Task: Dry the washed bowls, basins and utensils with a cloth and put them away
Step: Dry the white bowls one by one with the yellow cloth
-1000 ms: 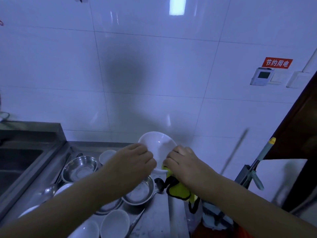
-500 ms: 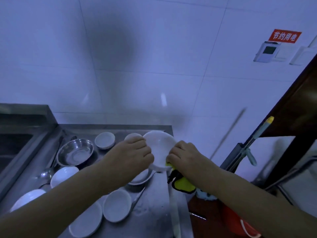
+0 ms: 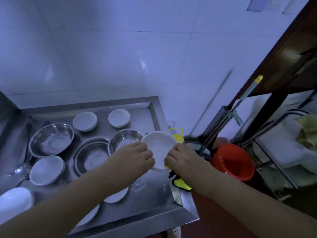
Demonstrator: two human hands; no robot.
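I hold a white bowl [image 3: 159, 145] above the right end of the steel counter [image 3: 154, 191]. My left hand [image 3: 135, 158] grips its left rim. My right hand [image 3: 183, 158] grips its right rim together with a yellow cloth [image 3: 181, 183], which hangs below the hand. On the counter lie steel basins [image 3: 51, 139] [image 3: 91, 155] [image 3: 125, 139], several white bowls [image 3: 84, 121] [image 3: 119, 117] [image 3: 46, 170] [image 3: 14, 201] and a ladle [image 3: 22, 162] at the left.
A red bucket [image 3: 231, 162] stands on the floor right of the counter, with a mop handle [image 3: 240, 103] leaning beside it. A metal rack [image 3: 274, 158] with a white tub is at the far right. White tiled wall behind.
The view has tilted downward, bringing more of the counter, the bucket and the rack into sight. Both hands keep hold of the white bowl and cloth in about the same pose.
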